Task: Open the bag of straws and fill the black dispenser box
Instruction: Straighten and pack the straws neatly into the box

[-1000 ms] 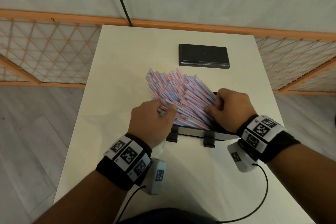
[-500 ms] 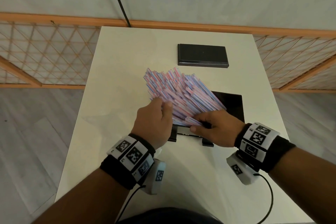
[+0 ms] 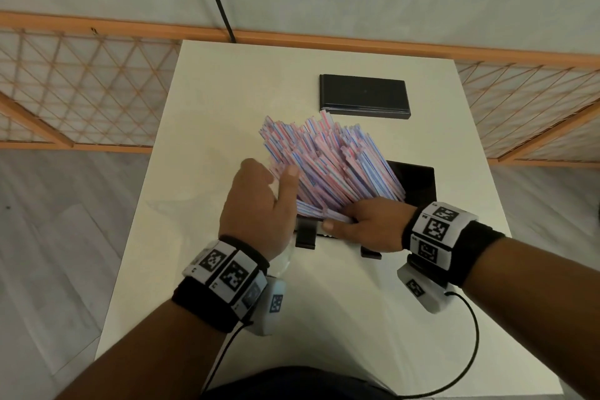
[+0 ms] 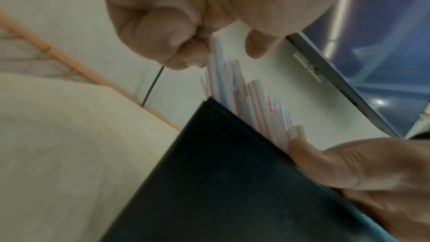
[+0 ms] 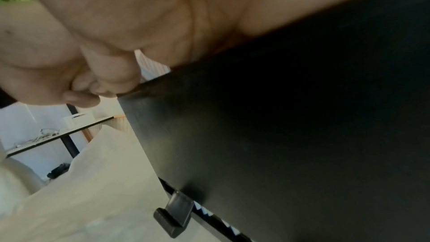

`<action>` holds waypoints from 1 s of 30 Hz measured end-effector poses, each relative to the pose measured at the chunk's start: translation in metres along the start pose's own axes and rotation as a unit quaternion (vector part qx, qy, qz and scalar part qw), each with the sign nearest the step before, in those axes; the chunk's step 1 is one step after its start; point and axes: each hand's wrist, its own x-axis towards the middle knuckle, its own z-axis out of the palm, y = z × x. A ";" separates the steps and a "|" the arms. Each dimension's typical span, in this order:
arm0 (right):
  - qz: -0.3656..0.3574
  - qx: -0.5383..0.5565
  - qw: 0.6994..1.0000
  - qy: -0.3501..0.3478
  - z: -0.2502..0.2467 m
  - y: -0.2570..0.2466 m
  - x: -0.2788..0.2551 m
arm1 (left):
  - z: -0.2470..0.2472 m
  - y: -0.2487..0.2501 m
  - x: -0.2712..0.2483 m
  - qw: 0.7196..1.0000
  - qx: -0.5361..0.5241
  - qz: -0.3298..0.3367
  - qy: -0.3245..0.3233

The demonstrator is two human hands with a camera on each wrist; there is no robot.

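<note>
A thick fan of pink, blue and white straws [image 3: 328, 166] leans up and to the left out of the open black dispenser box [image 3: 418, 182] in mid-table. My left hand [image 3: 259, 204] is against the fan's left side, its thumb lying along the straws. In the left wrist view its curled fingers pinch a few straws [image 4: 223, 84] above the box wall [image 4: 221, 172]. My right hand [image 3: 367, 227] curls round the straws' near ends at the box's front rim. The right wrist view is filled by the box front [image 5: 302, 126] and the curled fingers [image 5: 111, 80].
The box's black lid [image 3: 363, 96] lies flat at the far end of the white table [image 3: 201, 178]. A clear plastic bag [image 3: 287, 258] lies crumpled under my left wrist. A low orange lattice fence [image 3: 81, 91] runs behind the table. Wrist cables hang near my body.
My right hand has come off the bundle's right side to its near ends at the box front, baring the box's right half. My left hand slid farther up the bundle's left side.
</note>
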 end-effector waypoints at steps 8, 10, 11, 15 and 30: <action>0.004 0.028 0.999 -0.026 -0.001 -0.016 0.000 | 0.011 0.006 0.008 0.958 -0.210 -0.193 -0.025; 0.005 0.033 0.999 -0.037 -0.004 -0.019 -0.002 | 0.014 0.006 0.009 0.955 -0.226 -0.190 -0.012; 0.008 0.040 0.998 -0.040 -0.006 -0.020 -0.002 | 0.016 0.006 0.009 0.954 -0.235 -0.185 -0.006; 0.018 0.044 0.998 -0.038 -0.005 -0.018 0.002 | 0.018 0.006 0.009 0.944 -0.274 -0.184 0.021; -0.011 0.037 0.999 -0.007 -0.010 -0.032 0.013 | 0.022 0.013 -0.001 0.968 -0.217 -0.121 0.021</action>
